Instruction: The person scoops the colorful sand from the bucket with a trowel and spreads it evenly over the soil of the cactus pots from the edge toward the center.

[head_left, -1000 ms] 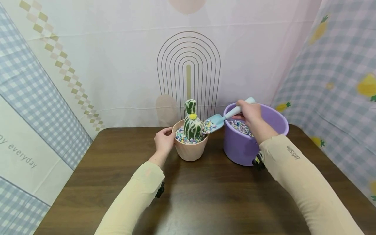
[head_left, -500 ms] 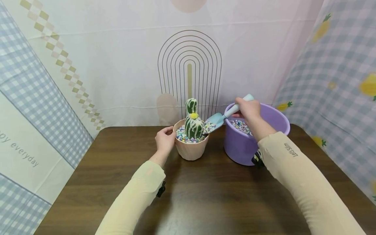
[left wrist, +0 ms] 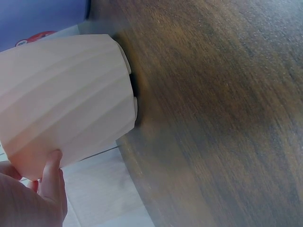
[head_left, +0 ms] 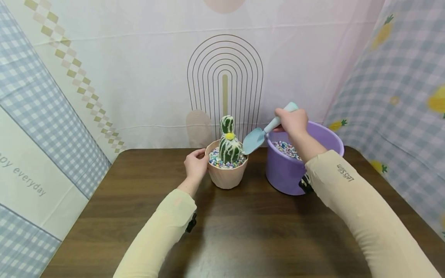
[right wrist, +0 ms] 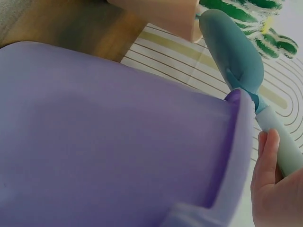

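Note:
My right hand grips the pale handle of a light blue hand trowel. Its bare blade slants down to the right rim of a peach flowerpot. In the pot a green toy cactus with white fuzz and a yellow bloom stands among multicoloured pebbles. At the pot's left rim, my left hand pinches the wall; the left wrist view shows the thumb against the ridged outside. Below my right hand is a purple bucket holding more such pebbles.
Everything stands on a dark brown wooden table. A printed cloth hangs right behind its back edge, and a checked cloth closes off the right side. The bucket stands a short gap to the right of the pot.
The trowel's handle has risen and its blade tilted more steeply into the pot. Pebbles that lay on the blade have slid off. My left hand still holds the pot.

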### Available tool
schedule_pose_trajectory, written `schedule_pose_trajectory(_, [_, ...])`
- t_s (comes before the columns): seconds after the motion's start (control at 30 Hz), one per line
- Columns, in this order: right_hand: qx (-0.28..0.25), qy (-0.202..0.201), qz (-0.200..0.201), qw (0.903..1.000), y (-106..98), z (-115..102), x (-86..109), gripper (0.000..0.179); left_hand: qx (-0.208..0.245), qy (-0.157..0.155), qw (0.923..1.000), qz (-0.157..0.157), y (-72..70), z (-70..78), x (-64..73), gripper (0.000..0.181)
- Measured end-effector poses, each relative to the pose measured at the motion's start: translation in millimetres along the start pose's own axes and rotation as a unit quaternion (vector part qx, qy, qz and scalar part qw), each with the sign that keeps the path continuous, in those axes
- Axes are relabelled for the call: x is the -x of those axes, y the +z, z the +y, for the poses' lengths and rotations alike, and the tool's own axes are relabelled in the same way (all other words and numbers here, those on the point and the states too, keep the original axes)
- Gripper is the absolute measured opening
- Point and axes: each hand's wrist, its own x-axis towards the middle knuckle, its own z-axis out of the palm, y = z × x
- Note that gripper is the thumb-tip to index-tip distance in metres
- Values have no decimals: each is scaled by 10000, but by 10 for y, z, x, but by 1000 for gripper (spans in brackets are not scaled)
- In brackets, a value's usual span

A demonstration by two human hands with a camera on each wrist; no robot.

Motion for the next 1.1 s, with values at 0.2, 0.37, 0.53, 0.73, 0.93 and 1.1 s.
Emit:
schedule_pose_trajectory(0.2, [-83, -214, -55, 9997, -12, -63, 42, 8, -51, 34, 10000, -3, 0, -1, -5, 28])
schedule_pose_trajectory(0.37, [-434, -327, 4, 9985, -168, -156, 76, 8, -64, 48, 10000, -30, -3, 3, 0, 29])
schedule_pose_trajectory(0.53, [-1190, -356, 37, 9923, -489, -242, 44, 13, -91, 56, 9999, -24, -13, 6, 6, 29])
schedule_pose_trajectory(0.73, [-1558, -599, 289, 9855, -893, -222, -69, 34, -118, 110, 9998, -67, -27, -6, 2, 30])
schedule_pose_trajectory(0.93, [-128, -970, 509, 9939, -1136, -85, -142, 58, -171, 164, 9997, -85, -41, -11, 5, 30])
schedule_pose_trajectory(1.1, [1418, -1252, 721, 9793, -1235, 119, -222, 64, -193, 143, 9996, -122, -39, -11, 15, 30])
